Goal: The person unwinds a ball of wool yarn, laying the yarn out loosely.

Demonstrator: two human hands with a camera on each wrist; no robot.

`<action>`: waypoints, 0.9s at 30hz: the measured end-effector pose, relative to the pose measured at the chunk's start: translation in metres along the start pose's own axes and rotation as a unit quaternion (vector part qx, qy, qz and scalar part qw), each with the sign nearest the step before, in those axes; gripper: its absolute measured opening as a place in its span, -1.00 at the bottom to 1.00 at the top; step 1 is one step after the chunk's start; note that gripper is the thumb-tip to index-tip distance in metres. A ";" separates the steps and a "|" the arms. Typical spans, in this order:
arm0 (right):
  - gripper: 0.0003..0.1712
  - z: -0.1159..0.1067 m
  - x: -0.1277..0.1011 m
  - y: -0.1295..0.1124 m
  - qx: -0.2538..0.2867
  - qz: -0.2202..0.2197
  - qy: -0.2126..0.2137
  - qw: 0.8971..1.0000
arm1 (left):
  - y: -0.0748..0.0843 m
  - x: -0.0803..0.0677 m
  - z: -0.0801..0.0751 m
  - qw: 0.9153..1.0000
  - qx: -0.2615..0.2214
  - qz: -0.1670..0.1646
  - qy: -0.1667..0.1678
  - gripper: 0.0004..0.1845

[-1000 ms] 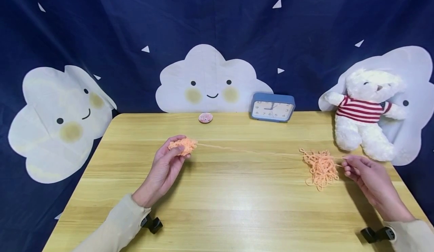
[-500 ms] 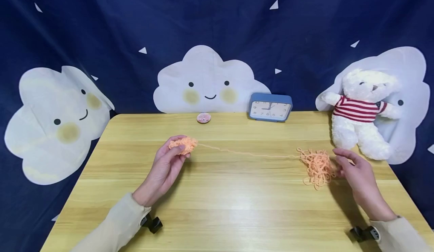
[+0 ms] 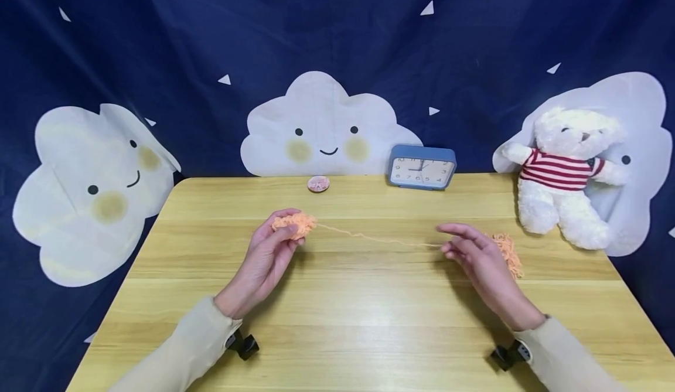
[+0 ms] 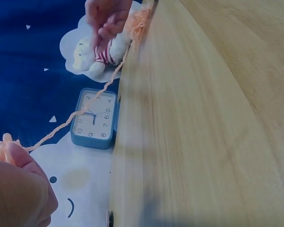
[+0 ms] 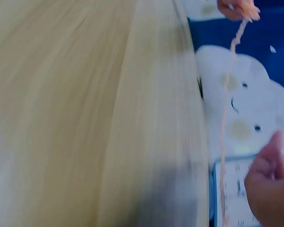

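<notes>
Between thumb and fingers, my left hand (image 3: 263, 257) holds a small bundle of peach-orange yarn (image 3: 300, 225) over the left middle of the table. A thin yarn strand (image 3: 379, 239) runs from it to the right, sagging slightly. My right hand (image 3: 485, 269) is at the far end of this strand, its index finger stretched out. In the right wrist view, the strand (image 5: 224, 127) passes beside the right hand (image 5: 272, 189), apart from its fingers. Behind that hand lies a loose, tangled yarn pile (image 3: 509, 254), partly hidden by it.
A blue alarm clock (image 3: 422, 167) stands at the table's back edge, with a small round pink object (image 3: 319, 183) to its left. At the back right sits a white teddy bear (image 3: 566, 172) in a striped shirt. Dark blue cloth (image 3: 184, 40) with clouds hangs behind the wooden table (image 3: 337, 333).
My right hand has let go of the yarn at the pile's right side and swept left across the pile. My left hand, still holding the bundle, has shifted slightly right.
</notes>
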State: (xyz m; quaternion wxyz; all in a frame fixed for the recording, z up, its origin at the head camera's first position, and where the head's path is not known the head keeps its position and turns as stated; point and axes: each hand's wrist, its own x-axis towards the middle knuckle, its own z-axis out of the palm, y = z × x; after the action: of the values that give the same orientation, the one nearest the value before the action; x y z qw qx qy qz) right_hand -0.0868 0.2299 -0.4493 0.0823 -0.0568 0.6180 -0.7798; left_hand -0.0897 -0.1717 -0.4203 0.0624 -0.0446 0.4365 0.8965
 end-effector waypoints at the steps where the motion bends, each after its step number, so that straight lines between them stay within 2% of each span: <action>1: -0.61 0.007 0.003 0.001 -0.015 0.009 -0.019 1.000 | 0.000 0.000 0.000 1.000 -0.001 0.000 0.001 -0.62; 5: -0.40 0.033 0.017 0.007 -0.076 0.057 -0.097 0.991 | 0.000 0.000 0.001 1.000 -0.001 -0.002 0.003 -0.62; 8: -0.29 0.048 0.027 0.011 -0.100 0.083 -0.142 0.981 | 0.000 0.001 0.001 1.000 0.003 -0.004 0.002 -0.62; 12: -0.26 0.064 0.037 0.016 -0.101 0.110 -0.162 0.975 | 0.000 0.001 0.003 1.000 0.006 -0.006 0.001 -0.63; 16: -0.35 0.070 0.038 0.018 -0.104 0.124 -0.149 0.976 | -0.001 0.002 0.004 1.000 0.010 -0.012 0.000 -0.64; 22: -0.57 0.062 0.030 0.008 -0.156 0.124 -0.097 0.975 | -0.001 0.003 0.002 0.999 0.022 -0.021 -0.010 -0.68; 27: -0.70 0.050 0.022 -0.001 -0.129 0.097 -0.047 0.986 | 0.000 0.002 0.000 0.999 0.022 -0.022 -0.013 -0.69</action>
State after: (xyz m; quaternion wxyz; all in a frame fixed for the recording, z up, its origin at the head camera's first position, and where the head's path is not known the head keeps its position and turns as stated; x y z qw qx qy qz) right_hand -0.0992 0.1780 -0.4374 0.1782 -0.0434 0.7118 -0.6780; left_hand -0.0917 -0.1714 -0.4210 0.0883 -0.0413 0.4545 0.8854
